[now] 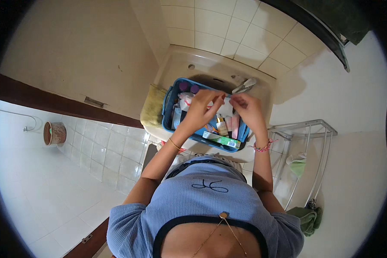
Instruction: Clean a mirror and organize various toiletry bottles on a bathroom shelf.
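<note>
Over a blue plastic basket (201,138), my left hand (202,108) and my right hand (249,109) are close together. Their fingertips pinch a small item (228,95) with a light blue edge; my fingers hide most of it, so its kind is unclear. Something white (226,107) shows just below it, and I cannot tell whether it is joined. In the basket stand two purple-capped containers (183,86), a gold-topped bottle (222,125) and pink tubes (235,125). A green and white box (222,139) lies along the near side.
The basket rests on a beige washbasin (177,61) with a faucet (245,85). A yellow towel (154,108) drapes over its left rim. A metal rack (309,127) stands at right, with a green cloth (304,219) low on it. At left is a door (84,58).
</note>
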Motion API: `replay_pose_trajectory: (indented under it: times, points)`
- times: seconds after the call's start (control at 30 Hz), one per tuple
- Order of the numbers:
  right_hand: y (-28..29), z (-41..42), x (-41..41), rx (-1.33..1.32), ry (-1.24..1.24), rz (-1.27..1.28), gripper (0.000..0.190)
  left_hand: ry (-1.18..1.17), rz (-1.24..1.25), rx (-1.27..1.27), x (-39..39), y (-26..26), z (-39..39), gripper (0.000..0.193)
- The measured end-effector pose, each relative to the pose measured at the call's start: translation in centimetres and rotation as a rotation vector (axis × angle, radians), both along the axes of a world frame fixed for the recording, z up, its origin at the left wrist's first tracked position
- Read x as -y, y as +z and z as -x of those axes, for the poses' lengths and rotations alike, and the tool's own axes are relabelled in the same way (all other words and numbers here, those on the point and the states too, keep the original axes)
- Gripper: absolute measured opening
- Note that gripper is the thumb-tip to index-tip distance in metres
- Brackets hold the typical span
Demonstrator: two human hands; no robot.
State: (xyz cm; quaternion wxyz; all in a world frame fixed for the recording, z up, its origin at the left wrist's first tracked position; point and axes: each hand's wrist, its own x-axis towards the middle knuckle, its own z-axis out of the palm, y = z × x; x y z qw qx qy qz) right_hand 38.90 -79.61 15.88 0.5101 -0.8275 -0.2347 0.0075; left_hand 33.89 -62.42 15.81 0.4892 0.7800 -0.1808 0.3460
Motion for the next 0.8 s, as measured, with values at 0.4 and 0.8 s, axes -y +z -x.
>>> replay_pose_trajectory:
  times: [0.4,0.8]
  points:
    - [-6.9,1.6,0.1,0.150,-0.182,0.675,0.013,-0.297,-0.226,-0.656,3.3,-11.4,-1.3,0.019]
    - [-9.2,4.2,-1.8,-0.048,-0.246,1.041,0.035,-0.540,-0.355,-0.471,4.3,-14.7,-2.9,0.039]
